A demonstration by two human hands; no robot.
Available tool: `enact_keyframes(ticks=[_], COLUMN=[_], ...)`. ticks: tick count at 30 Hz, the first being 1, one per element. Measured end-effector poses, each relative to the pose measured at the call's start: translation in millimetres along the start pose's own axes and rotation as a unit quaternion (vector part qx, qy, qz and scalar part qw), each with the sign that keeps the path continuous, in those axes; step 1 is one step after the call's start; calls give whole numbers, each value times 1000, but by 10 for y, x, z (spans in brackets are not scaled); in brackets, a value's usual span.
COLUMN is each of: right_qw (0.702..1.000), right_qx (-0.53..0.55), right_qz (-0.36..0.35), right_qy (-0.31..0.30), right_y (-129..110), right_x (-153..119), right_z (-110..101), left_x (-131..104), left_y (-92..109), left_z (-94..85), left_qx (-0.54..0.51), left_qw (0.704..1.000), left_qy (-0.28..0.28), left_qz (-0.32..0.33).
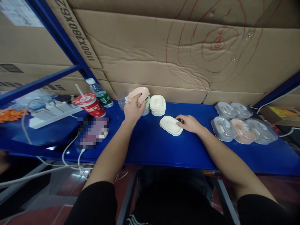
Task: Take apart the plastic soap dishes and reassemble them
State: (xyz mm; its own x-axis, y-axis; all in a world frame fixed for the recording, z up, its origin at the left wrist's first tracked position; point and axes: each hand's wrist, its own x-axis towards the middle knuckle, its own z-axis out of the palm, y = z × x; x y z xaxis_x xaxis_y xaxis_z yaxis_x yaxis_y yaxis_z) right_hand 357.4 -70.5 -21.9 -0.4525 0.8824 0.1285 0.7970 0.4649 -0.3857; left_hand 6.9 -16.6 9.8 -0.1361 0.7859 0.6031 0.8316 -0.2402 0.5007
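My left hand is closed on a pink oval plastic dish that is tilted up near the cardboard wall. Behind and under these fingers a pale green piece partly shows, beside clear plastic covers. Just right of it stands a short stack of cream square dishes. A cream oval dish lies on the blue table, and my right hand grips its right rim, with the fingertips partly hidden.
Clear-lidded oval boxes sit grouped at the right. At the left are a red cup with a straw, a water bottle, a blurred-out object, a power strip and white cables. Cardboard closes off the back.
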Motion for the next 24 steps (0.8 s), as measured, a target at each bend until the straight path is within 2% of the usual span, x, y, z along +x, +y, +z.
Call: enact_keyframes(ticks=[3, 5, 7, 11, 14, 21, 24], right_qw=[1000, 1000, 1000, 1000, 999, 998, 998], right_qx=[-4, -6, -9, -14, -27, -51, -50], right_qz=[-2, -3, -3, -1, 7, 28, 33], right_qy=[-13, -18, -18, -20, -19, -13, 11], right_y=[-8, -15, -20, -23, -26, -85, -84], right_x=[6, 10, 11, 10, 13, 25, 19], right_z=[-6, -14, -22, -28, -22, -23, -18], left_x=[64, 126, 173, 165, 129, 117, 100], left_y=[-120, -206, -264, -260, -217, -191, -179], left_z=[-66, -141, -192, -158, -89, -32, -11], left_qx=[-12, 5, 26, 34, 24, -25, -33], left_qw=[997, 995, 994, 999, 999, 999, 999], left_qy=[31, 78, 96, 19, -29, -29, -26], left_qz=[65, 64, 44, 2, -3, -21, -25])
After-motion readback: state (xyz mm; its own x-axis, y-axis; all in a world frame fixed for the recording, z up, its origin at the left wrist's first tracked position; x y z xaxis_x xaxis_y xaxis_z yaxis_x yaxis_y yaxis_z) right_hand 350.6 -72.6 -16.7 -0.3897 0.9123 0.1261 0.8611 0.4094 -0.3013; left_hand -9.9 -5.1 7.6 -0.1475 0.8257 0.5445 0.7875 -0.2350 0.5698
